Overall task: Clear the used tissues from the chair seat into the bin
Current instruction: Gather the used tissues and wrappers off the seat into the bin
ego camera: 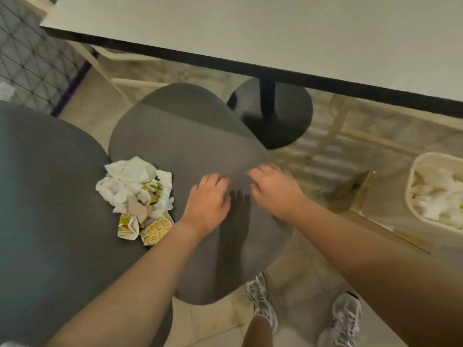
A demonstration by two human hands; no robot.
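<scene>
Reaching both hands over the grey seat [190, 136], I am holding nothing in either. My left hand [209, 199] is hovering palm down with the fingers loosely curled, and my right hand [274, 190] is lying just beside it, palm down too, its fingers bent loosely near the seat's far edge. Whether either one is touching the fabric I cannot tell; their shadows are falling on the seat just between and below them.

The tissues [135, 186] are sitting to the left of my left hand, a crumpled white heap at the seat's left edge where it is meeting the chair back [47, 196]. Mixed in nearer my left wrist are some torn brown card and two crumpled printed wrappers [145, 227]. Nothing is lying between my left hand and that heap.

The bin [416, 171] is standing well to the right of my right hand, on the floor, already holding white tissue. A strip of bare floor is lying between it and the seat.

Beyond my fingers the table [275, 33] is hanging over the far end of the seat, with its black round base [283, 121] just past the seat's right corner. My shoes [263, 299] are showing below my right arm, beside the seat's near edge.
</scene>
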